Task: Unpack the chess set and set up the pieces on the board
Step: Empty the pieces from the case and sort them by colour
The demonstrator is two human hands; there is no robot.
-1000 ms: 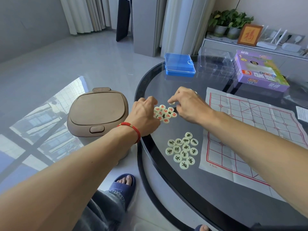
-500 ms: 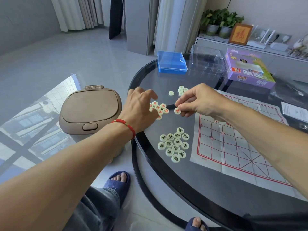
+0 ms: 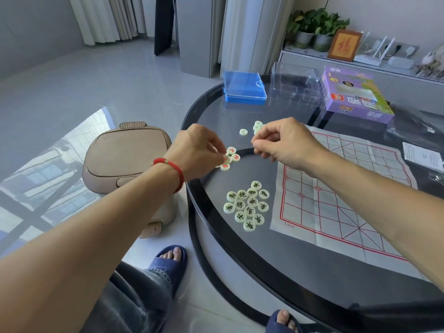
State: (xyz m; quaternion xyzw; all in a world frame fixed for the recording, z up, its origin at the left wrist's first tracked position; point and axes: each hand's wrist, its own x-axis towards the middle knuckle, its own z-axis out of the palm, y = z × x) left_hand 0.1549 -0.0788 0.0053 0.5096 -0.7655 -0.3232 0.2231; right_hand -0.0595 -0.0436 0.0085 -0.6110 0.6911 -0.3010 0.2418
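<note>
A paper chess board (image 3: 336,200) with red lines lies on the round glass table (image 3: 300,267). Left of the board, several pale round pieces with black characters (image 3: 247,205) sit in a cluster. Further back lies a smaller cluster with red characters (image 3: 232,155), where my left hand (image 3: 199,152) pinches a piece at its left side. My right hand (image 3: 286,145) hovers just right of that cluster, thumb and fingertips pinched together on a piece that is mostly hidden. A few blank-faced pieces (image 3: 257,124) lie beyond it.
At the table's far side stand a blue plastic case (image 3: 245,88), a clear plastic tray (image 3: 293,85) and a purple game box (image 3: 353,97). A leaflet (image 3: 422,155) lies at the right edge. A beige bin (image 3: 127,155) stands on the floor left of the table.
My right hand came back from the far blank-faced pieces with one piece toward the red cluster. My left hand dropped its fingers onto the red cluster.
</note>
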